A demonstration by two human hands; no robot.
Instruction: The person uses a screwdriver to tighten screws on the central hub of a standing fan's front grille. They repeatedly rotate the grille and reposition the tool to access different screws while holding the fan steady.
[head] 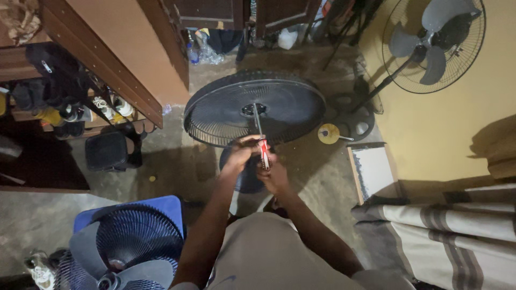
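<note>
Centre of frame: both hands met over a screwdriver (263,146) with a red-and-white handle, its thin shaft running up to the hub of a black fan grille (255,107). Left hand (240,154) was curled closed around the upper part of the handle, seemingly to steady the tool; right hand (274,176) was closed lower down just beside it, fingers wrapped near the handle's bottom, though exactly what it gripped could not be told from this angle. The grille sat tilted toward the person in the upper middle of the frame, dished side up, probably so the centre fitting faced the tool tip. It looked round, black, with fine radial wires, a thick outer rim and a small dark hub; beneath it a darker round part, likely the motor housing, was partly hidden by the hands. Just right of the grille a small yellow disc (328,133) lay on the concrete floor (177,161). Lower left, a blue fan (126,247) with grey blades lay flat. Upper right, a standing fan (432,40) leaned by the yellow wall. Lower right, striped fabric (457,225).
</note>
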